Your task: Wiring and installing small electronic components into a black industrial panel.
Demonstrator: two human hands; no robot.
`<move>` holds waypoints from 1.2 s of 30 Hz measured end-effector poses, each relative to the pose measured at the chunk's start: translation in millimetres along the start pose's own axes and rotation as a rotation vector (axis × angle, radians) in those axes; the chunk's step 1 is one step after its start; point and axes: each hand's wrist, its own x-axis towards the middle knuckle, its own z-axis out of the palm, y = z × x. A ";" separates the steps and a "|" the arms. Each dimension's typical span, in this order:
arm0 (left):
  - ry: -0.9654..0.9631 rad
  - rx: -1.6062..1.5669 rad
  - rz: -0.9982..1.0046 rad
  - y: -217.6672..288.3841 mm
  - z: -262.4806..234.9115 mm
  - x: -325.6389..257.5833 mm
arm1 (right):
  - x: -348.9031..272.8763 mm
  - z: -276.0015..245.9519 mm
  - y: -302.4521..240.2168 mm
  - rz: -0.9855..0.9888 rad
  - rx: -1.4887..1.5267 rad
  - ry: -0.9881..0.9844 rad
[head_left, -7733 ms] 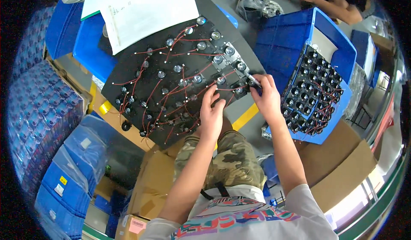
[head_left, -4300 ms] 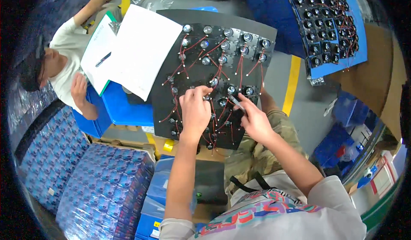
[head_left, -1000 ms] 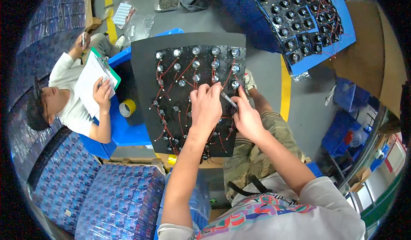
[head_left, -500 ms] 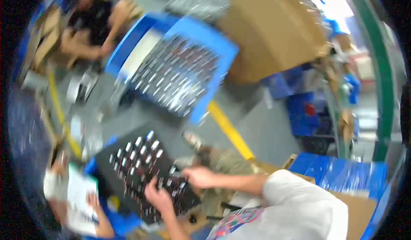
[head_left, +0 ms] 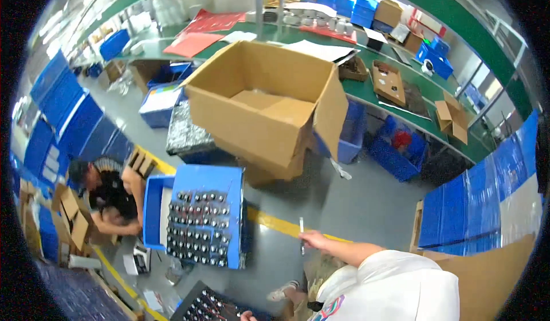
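Change: one second ago both hands worked on the black wired panel (head_left: 209, 306), filling the view's centre; now the view has swung up over the workshop floor and the panel shows only as a corner at the lower edge.
Right hand (head_left: 312, 239): lifted clear of the panel, up and to the right of it, fingers closed on a thin pale rod-shaped tool (head_left: 301, 235) held upright over the grey floor.
Left hand (head_left: 247, 316): only a sliver shows at the lower edge, touching or just beside the panel's right end; whether it grips cannot be told.
Meaning: judged from the raised tool hand, the work on the panel is paused, not resumed.
Panel, look: flat black board, rows of small round silver-capped parts, thin red wires between them; mostly cut off by the frame.
Above the panel: blue crate (head_left: 197, 218) with a tray of the same round parts in rows.
Left of the panel: a crouching person in a dark top (head_left: 112, 195), beside small cardboard boxes.
Far above the panel: large open cardboard box (head_left: 263, 106); behind it a green workbench (head_left: 366, 92).
Between crate and right hand: yellow floor line (head_left: 275, 222).
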 end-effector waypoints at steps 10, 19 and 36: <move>-0.517 -0.062 0.033 72.3 187.2 57.4 | 40.3 -344.1 -216.8 -0.610 1.132 0.467; -0.455 -0.444 -0.067 255.5 177.4 90.8 | 4.0 -365.5 -324.3 -0.818 0.471 0.586; -0.110 -0.118 -0.273 83.0 126.6 -40.4 | 162.0 -209.0 -52.2 -0.332 -0.645 -0.056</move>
